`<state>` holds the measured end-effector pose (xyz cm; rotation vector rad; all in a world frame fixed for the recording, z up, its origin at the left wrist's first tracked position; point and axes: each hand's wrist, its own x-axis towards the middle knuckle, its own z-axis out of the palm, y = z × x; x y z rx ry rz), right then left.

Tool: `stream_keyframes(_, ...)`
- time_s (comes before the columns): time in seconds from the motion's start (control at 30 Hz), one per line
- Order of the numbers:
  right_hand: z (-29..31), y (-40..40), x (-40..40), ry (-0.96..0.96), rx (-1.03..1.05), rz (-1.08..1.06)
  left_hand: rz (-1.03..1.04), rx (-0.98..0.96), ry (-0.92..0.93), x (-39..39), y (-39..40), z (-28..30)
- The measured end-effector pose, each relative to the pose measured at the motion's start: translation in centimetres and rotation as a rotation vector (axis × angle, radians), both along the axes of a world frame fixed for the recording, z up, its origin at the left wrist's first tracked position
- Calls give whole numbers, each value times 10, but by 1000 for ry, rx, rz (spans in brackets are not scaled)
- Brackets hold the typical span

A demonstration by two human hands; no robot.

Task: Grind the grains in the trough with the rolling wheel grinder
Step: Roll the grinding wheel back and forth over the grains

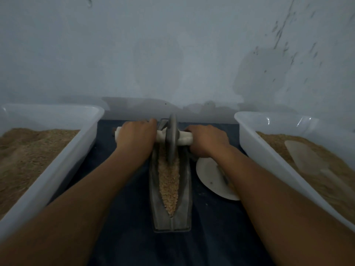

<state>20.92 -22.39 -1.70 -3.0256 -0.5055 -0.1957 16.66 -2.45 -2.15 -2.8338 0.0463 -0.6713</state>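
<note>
A grey boat-shaped trough [187, 191] lies lengthwise on the dark cloth, filled with tan grains [169, 185]. The grey grinding wheel [172, 137] stands upright in the trough's far end, on a pale wooden axle [184, 139] that crosses it. My left hand [135, 138] grips the axle left of the wheel. My right hand [208, 140] grips the axle on the wheel's right side. Both arms reach forward, one along each side of the trough.
A white plastic tub [57, 169] of ground meal stands at the left. Another white tub [269, 160] at the right holds meal and a pale scoop [305, 160]. A white plate [211, 181] lies right of the trough. A grey wall rises close behind.
</note>
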Motion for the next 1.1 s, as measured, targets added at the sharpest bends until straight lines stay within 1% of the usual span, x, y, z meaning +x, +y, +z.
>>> stream_keyframes(0.23, -5, -1, -7, -28, -8, -34, -23, 62, -3, -8, 0, -3)
stream_keyframes(0.43, -22, -10, -35, -164, 21, -37, -33, 105, -32, -38, -2, -10)
stream_keyframes(0.57, -29, -13, -54, -306, 36, 21, -27, 124, -69, -68, -6, -13)
stream_keyframes(0.67, -28, -15, -75, -357, 39, 42, -36, 123, -61, -89, -5, -14)
stream_keyframes(0.77, -25, -21, -99, -454, 68, 87, -27, 120, -21, -103, -3, -8)
stream_keyframes(0.93, -16, -30, -128, -415, 115, 116, -21, 36, 60, -116, -6, 14)
stream_keyframes(1.03, -15, -30, -132, -406, 112, 118, -39, 20, 59, -120, -5, 14)
stream_keyframes(1.1, -16, -27, -128, -437, 88, 135, -64, 3, 55, -118, -3, 8)
